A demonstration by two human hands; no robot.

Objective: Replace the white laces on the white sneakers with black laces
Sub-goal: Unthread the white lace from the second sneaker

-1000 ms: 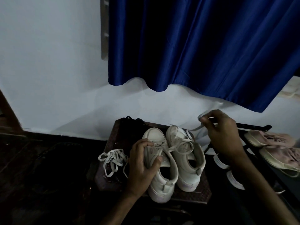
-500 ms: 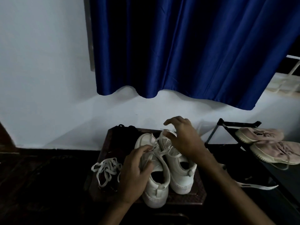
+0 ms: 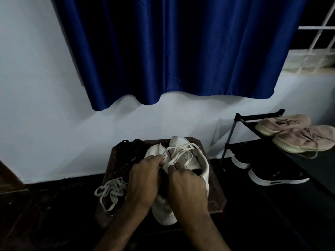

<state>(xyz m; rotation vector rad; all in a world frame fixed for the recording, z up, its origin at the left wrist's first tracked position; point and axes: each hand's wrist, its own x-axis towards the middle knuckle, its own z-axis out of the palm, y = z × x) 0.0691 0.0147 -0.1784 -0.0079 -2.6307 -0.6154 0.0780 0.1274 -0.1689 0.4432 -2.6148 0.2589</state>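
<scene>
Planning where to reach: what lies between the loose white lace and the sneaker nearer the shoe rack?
In the head view, the left hand and the other white sneaker lie between the loose white lace and the rack-side sneaker.

Both forearms enter from the lower edge and angle toward each other, the left forearm (image 3: 117, 230) leaning right and the right forearm (image 3: 201, 232) leaning left. The left grip (image 3: 143, 180) and right grip (image 3: 187, 185) sit side by side, nearly touching, backs up, wrists straight. The left fingers (image 3: 155, 159) are curled, pinching a lace (image 3: 178, 154). The right fingers (image 3: 172, 168) curl down onto the same lace, their tips hidden.
</scene>
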